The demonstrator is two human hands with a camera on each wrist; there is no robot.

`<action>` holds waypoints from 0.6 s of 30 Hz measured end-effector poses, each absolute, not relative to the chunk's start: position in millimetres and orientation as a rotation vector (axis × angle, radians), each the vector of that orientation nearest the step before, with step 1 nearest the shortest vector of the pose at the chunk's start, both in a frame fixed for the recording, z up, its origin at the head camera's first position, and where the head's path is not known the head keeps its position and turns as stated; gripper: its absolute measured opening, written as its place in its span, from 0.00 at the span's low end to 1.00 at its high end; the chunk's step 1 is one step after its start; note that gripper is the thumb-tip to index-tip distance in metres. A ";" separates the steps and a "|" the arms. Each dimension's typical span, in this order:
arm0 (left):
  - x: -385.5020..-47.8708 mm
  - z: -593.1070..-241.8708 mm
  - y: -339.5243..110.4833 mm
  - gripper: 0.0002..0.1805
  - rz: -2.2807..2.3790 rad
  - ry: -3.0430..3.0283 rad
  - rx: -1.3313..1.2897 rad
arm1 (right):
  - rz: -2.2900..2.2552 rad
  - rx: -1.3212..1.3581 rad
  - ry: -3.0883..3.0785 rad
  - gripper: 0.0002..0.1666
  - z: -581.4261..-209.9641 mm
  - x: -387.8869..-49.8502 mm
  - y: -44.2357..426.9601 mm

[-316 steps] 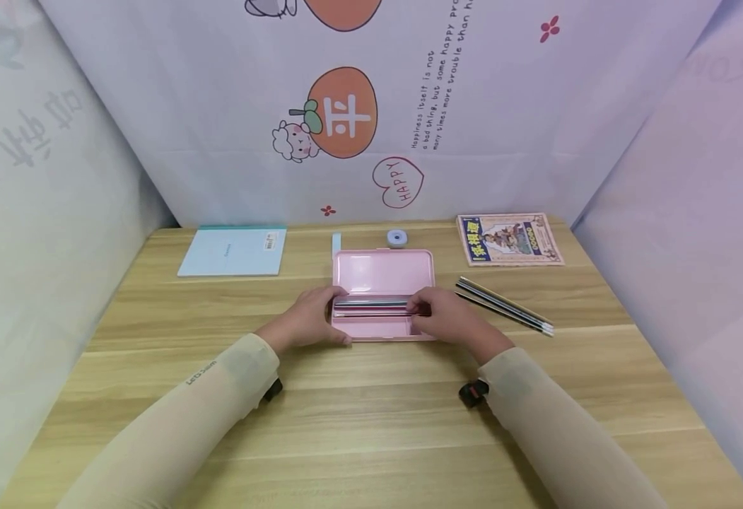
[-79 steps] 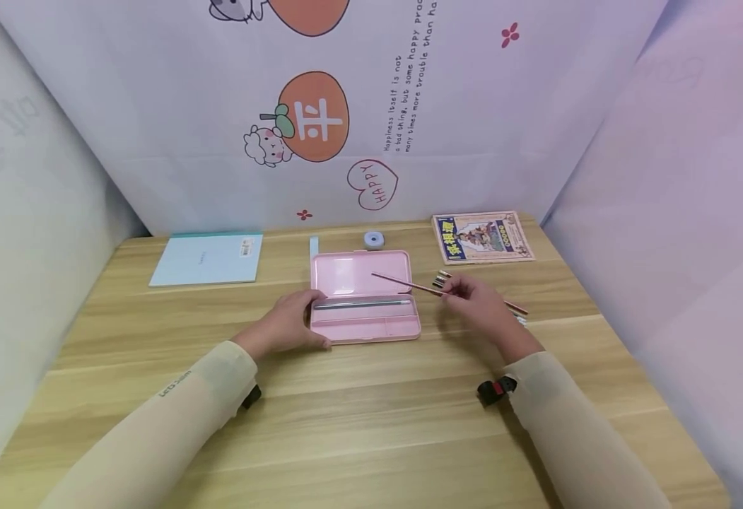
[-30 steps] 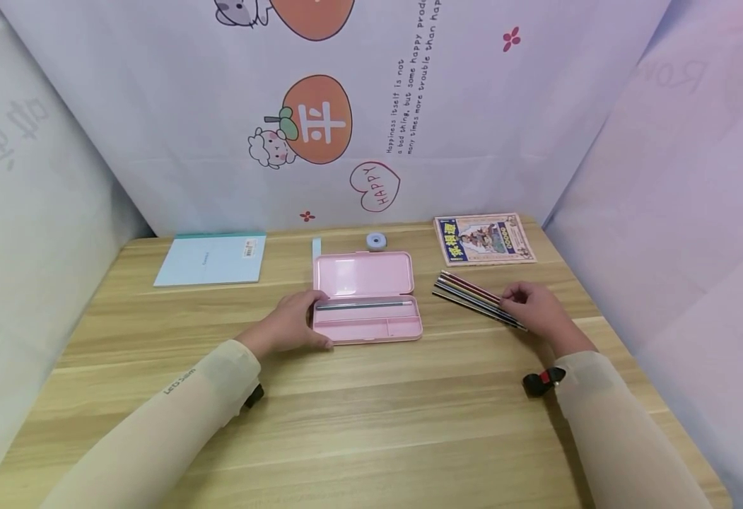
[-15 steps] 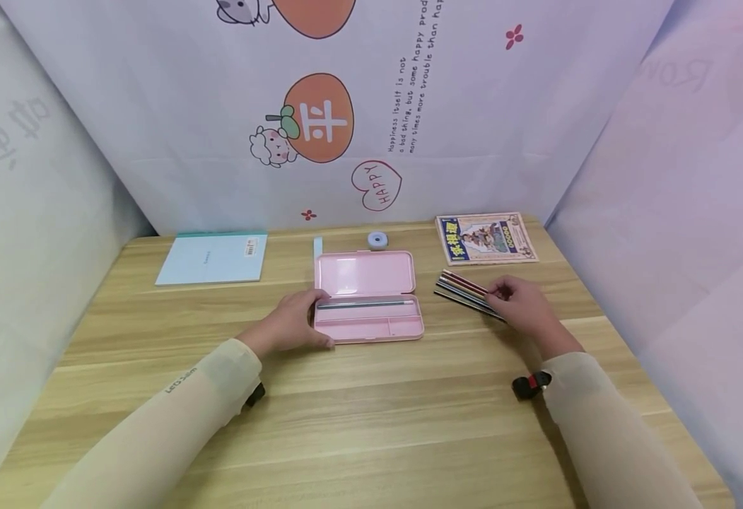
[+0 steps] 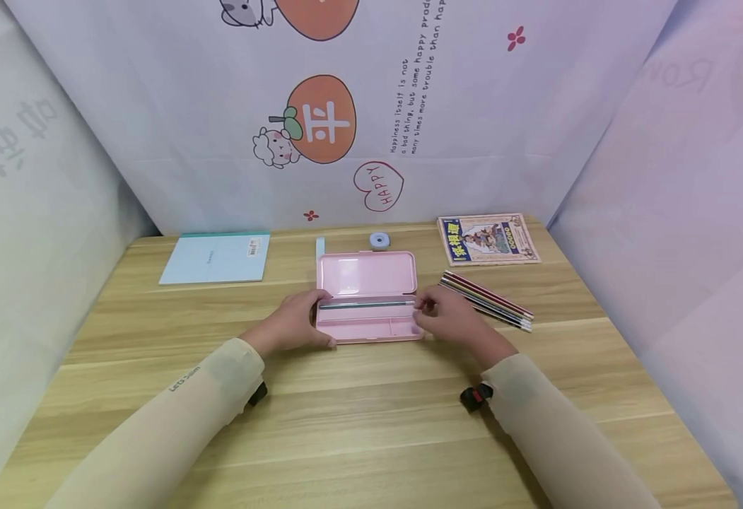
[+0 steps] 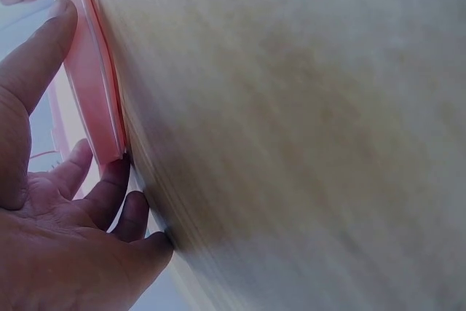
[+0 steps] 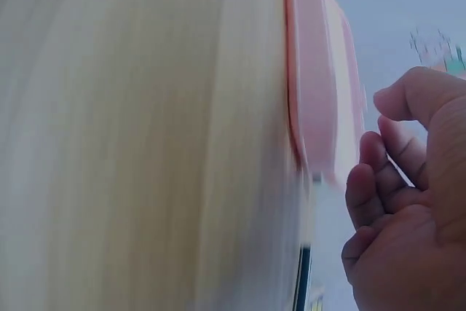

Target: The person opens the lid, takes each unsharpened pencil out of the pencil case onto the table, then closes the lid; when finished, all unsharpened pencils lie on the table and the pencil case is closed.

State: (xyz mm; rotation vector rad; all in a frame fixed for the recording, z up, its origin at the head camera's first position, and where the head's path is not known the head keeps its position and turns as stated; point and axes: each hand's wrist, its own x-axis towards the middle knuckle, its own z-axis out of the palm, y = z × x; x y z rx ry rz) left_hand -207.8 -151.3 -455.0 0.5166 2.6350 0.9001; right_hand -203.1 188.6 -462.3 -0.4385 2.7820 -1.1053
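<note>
Right hand (image 5: 450, 319) just hopped from the slim multicoloured pencils (image 5: 492, 299) to the open glossy pink rectangular case (image 5: 353, 330) near the far edge of the table (image 5: 371, 431), fingers narrow, seemingly empty; left hand (image 5: 288, 322) grips it, probably for steadiness.

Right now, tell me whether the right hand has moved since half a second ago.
Yes: against the booklet, the right hand has moved left, from the pencils to the right end of the pink case.
</note>
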 end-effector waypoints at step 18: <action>-207.1 -453.5 -151.1 0.50 0.921 2.624 0.505 | -0.920 -0.514 2.750 0.06 -470.7 -208.7 150.6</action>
